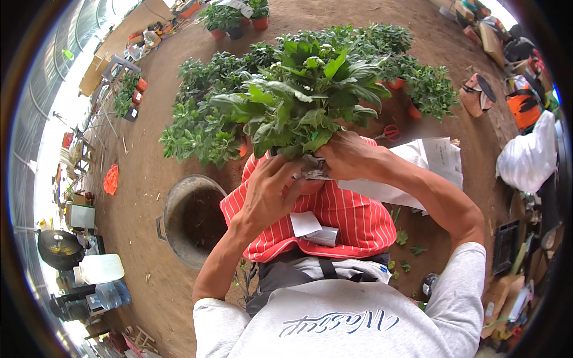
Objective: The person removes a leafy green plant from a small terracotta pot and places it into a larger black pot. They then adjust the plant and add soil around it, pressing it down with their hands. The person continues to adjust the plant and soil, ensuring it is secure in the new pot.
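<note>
A leafy potted plant (309, 98) with small pale buds stands between my knees, over a red-and-white striped cloth (358, 219) on my lap. My left hand (268, 185) rests at the near left side of its pot, fingers bent over the rim. My right hand (347, 154) is at the pot's right side beneath the leaves, its fingertips partly hidden. Crumpled grey paper (312, 168) lies between both hands at the pot's top. A folded white paper (305, 223) and a small box (324, 236) lie on the cloth.
A large black tub (172, 219) stands on the soil floor at my left. More potted plants (201, 129) are grouped beyond the held one. Red-handled scissors (391, 133) and white paper sheets (416, 156) lie to the right. Fallen leaves (402, 237) dot the ground near my right side.
</note>
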Available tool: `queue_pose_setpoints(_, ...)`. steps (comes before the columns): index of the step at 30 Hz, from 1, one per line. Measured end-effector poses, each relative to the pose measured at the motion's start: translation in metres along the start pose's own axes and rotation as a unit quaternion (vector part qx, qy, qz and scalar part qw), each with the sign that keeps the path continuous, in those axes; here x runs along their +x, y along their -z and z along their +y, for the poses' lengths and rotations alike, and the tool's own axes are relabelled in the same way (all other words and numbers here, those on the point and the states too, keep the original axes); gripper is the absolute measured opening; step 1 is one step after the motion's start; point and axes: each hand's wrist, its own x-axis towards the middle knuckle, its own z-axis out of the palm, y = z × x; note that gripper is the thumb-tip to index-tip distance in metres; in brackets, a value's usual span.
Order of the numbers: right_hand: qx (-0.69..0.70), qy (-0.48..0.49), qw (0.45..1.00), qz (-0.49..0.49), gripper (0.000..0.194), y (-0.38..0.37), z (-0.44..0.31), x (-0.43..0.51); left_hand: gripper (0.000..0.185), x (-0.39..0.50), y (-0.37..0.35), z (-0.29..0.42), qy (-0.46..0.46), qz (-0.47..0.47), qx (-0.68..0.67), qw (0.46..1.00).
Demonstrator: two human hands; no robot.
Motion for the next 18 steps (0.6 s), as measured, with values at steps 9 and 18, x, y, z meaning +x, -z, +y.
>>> queue_pose_setpoints(9,0.541,-0.199,0.782,-0.236,0.052,0.013,0.004,-0.022,0.038,-0.028,-0.023,-0.015,-0.103,-0.024,0.074,0.992)
queue_pose_setpoints(18,0.638,-0.174,0.718,-0.215,0.068,0.002,0.013,-0.029,0.035,-0.032,-0.027,-0.01,-0.11,-0.033,0.114,0.987)
